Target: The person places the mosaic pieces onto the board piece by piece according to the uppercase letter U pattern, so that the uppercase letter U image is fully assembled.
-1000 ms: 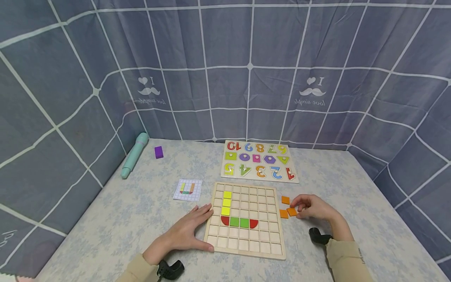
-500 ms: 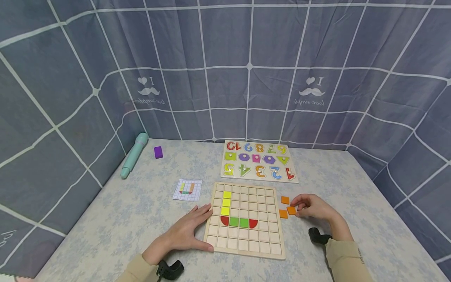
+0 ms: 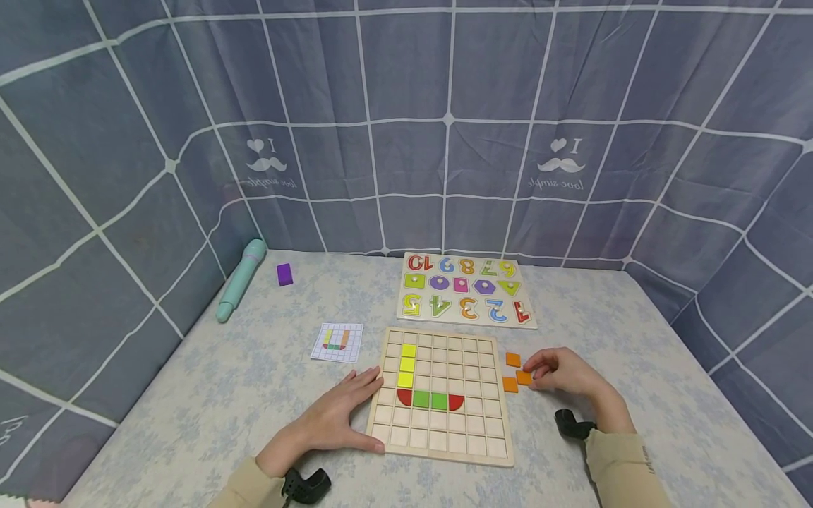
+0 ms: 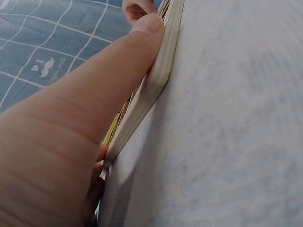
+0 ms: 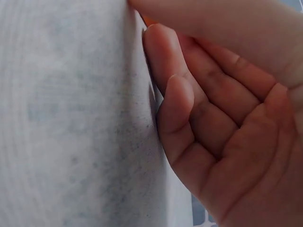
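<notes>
At three o'clock of the grid board (image 3: 441, 395), the right hand (image 3: 562, 372) is pinching an orange tile (image 3: 524, 377); the left hand (image 3: 336, 416) is lying flat, bracing the board's nine o'clock edge. Lifting looks next.

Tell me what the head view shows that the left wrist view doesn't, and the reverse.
Only the head view shows the right hand pinching an orange tile, two more orange tiles beside it, the pattern card and the number puzzle. Only the left wrist view shows the grid board's side edge up close, with the thumb lying along it. Both show the left hand steadying that board on the table.
</notes>
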A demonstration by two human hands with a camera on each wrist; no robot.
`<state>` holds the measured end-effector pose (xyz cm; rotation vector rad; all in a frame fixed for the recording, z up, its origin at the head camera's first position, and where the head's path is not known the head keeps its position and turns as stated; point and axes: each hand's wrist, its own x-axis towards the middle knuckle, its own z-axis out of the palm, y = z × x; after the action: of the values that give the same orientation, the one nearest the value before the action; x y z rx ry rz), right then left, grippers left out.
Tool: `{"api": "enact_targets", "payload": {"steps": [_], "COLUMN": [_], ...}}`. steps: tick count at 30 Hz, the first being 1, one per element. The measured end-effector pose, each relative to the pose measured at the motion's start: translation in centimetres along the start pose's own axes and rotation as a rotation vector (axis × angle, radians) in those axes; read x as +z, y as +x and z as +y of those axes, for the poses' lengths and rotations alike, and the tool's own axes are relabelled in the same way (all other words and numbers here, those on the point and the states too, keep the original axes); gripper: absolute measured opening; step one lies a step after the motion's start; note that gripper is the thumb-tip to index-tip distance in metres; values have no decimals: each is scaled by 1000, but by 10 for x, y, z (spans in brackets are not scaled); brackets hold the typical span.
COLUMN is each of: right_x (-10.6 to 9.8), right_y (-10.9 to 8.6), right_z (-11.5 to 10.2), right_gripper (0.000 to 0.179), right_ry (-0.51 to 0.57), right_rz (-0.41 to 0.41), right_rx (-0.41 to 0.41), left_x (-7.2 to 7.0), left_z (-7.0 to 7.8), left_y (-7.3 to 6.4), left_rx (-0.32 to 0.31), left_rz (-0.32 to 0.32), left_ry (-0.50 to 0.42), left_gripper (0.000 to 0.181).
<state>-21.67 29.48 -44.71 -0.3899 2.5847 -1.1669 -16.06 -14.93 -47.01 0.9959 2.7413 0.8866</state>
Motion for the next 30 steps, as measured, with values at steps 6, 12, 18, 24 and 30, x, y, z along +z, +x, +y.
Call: {"api": "enact_targets", "payload": {"steps": [6,12,18,24,30], "right_x": [0,-2,-5,-4,7], "right_y": [0,-1,-2,2,7], "right_z": [1,-2,-15,-35,-58], "right_gripper": [27,27,26,26,22], "right_ry": [1,17,-1,-9,-14], "right_rz": [4,16,69,109,123], "right_rx": [4,31,36,-39,-123], "left_x": [0,0,0,-1,-1], "left_z": [0,1,1,0,1], "left_y": [0,0,0,0,1], "left_rx": [-5,-9,-1,-5,-11], "left_rz": [-6,-14,-11,-9,-9], "left_ry": [-9,-8,-5,0,-5], "left_gripper": [107,107,107,107,107]}}
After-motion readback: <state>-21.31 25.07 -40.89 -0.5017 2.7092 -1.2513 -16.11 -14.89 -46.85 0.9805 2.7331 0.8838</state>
